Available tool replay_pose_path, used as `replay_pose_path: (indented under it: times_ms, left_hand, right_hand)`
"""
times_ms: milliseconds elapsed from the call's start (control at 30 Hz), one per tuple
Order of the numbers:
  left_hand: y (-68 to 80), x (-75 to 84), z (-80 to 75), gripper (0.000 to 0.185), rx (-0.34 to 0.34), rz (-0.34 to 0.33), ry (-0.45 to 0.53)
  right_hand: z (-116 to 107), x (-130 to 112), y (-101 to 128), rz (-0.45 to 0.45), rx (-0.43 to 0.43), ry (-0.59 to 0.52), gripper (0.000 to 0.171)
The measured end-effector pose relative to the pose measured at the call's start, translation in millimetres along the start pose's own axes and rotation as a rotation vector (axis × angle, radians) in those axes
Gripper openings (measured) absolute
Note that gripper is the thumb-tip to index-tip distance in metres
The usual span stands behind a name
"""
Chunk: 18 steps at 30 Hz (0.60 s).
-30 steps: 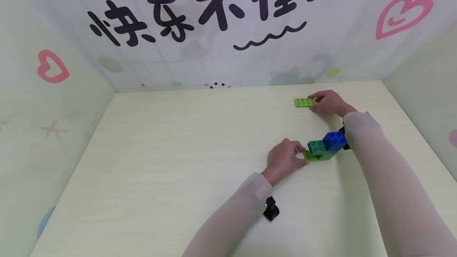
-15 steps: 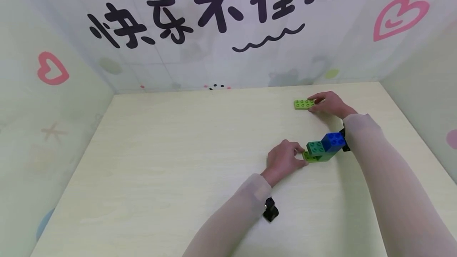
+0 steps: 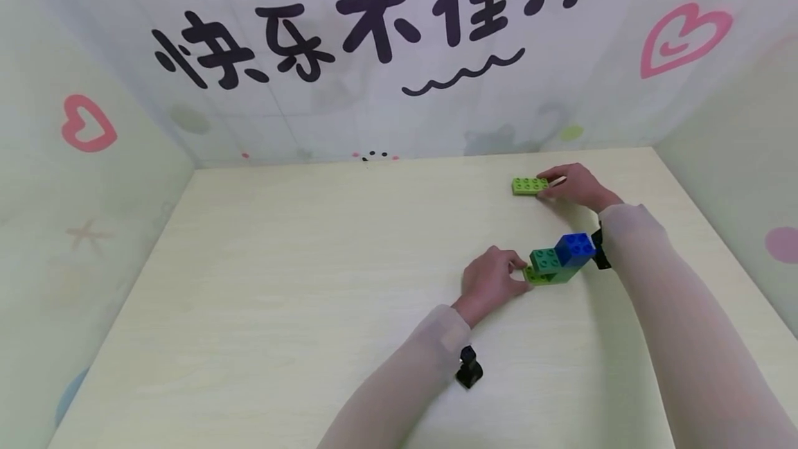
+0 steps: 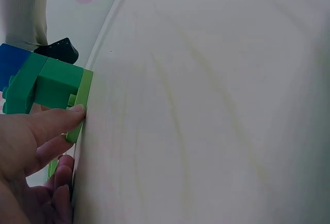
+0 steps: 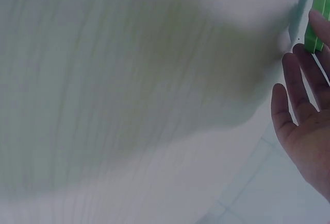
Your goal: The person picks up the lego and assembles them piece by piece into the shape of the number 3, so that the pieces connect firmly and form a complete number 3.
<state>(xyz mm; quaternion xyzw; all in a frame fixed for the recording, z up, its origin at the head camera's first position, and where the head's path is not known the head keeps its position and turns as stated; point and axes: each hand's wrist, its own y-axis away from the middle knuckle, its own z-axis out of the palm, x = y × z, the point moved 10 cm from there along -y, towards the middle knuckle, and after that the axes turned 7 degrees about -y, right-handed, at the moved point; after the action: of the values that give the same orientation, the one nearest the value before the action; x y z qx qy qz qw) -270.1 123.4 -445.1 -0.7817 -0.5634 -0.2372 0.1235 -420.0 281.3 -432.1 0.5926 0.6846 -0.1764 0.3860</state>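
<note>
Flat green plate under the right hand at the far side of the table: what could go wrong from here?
1. The right hand touches only one end of the flat green plate; it may slide or pivot rather than lift.
2. The right sleeve lies close beside the blue brick, so pulling back could knock the brick stack.
3. The left hand has only a fingertip grip on the stack's base.

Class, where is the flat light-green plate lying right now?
In the head view the flat light-green plate lies on the table at the far right, its right end touched by the right hand, beyond the block stack.
</note>
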Motion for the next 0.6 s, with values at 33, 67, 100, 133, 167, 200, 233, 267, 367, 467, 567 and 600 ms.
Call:
replay_pose_path:
  times_ms: [33, 67, 100, 133, 167, 200, 233, 267, 367, 467, 567, 600]
  left_hand:
    - [0.1, -0.1, 0.2, 0.03, -0.002, -0.003, 0.004]
    - [0.2, -0.1, 0.2, 0.03, -0.004, -0.006, 0.005]
    - [0.2, 0.0, 0.5, 0.03, -0.005, -0.008, 0.009]
    - [0.1, -0.4, 1.2, 0.03, -0.008, -0.011, 0.012]
    - [0.0, -0.7, 1.9, 0.03, -0.013, -0.014, 0.014]
    - [-0.1, -0.8, 2.5, 0.03, -0.015, -0.017, 0.014]
    - [-0.1, -0.7, 2.9, 0.03, -0.017, -0.018, 0.015]
    - [-0.2, -0.7, 3.3, 0.03, -0.018, -0.018, 0.014]
    - [-0.6, -0.4, 3.7, 0.031, -0.014, -0.013, 0.013]
    - [-0.6, 0.3, 2.5, 0.031, -0.005, -0.003, 0.01]
    - [-0.2, 0.6, 0.8, 0.032, 0.001, 0.003, 0.006]
    - [0.0, 0.4, 0.4, 0.032, 0.002, 0.004, 0.004]
  right_hand:
    - [-1, 0, 1, -0.001, -0.001, -0.001, 0.05]
    - [-1, 0, 1, -0.001, 0.0, -0.003, 0.051]
    - [-2, 0, 2, -0.002, 0.002, -0.002, 0.051]
    - [-2, 1, 3, -0.001, 0.004, -0.003, 0.052]
    - [-3, 1, 3, -0.001, 0.008, -0.001, 0.052]
    - [-3, 2, 4, -0.002, 0.012, 0.001, 0.052]
    - [-4, 2, 5, -0.004, 0.017, 0.005, 0.052]
    - [-5, 2, 5, -0.003, 0.022, 0.008, 0.052]
    - [-8, 1, 8, -0.003, 0.033, 0.015, 0.052]
    - [-10, 0, 10, -0.005, 0.04, 0.014, 0.05]
    - [-12, -2, 13, -0.011, 0.042, 0.013, 0.049]
    - [-12, -3, 14, -0.013, 0.042, 0.013, 0.048]
